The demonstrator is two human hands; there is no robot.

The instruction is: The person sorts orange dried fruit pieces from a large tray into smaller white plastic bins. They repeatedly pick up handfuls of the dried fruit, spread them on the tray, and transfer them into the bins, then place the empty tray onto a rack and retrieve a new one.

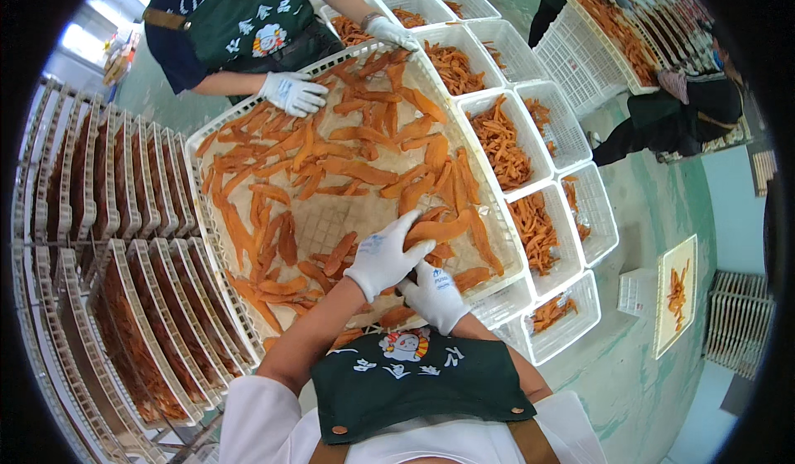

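My left hand, in a white knit work glove, grips a long orange piece of dried sweet potato between thumb and fingers. Close beside its wrist is my right hand, gloved too, with its fingertips partly hidden; whether it holds anything cannot be made out. Both hands are over the near right part of a large cream plastic tray. Orange sweet potato slices lie loosely spread across the tray, overlapping in places, with bare gridded floor showing around the middle.
Across the tray, a co-worker's gloved hands rest at its far side. White plastic baskets of cut strips line the right. Stacked loaded trays fill a rack at left. Other people handle a tilted tray at upper right.
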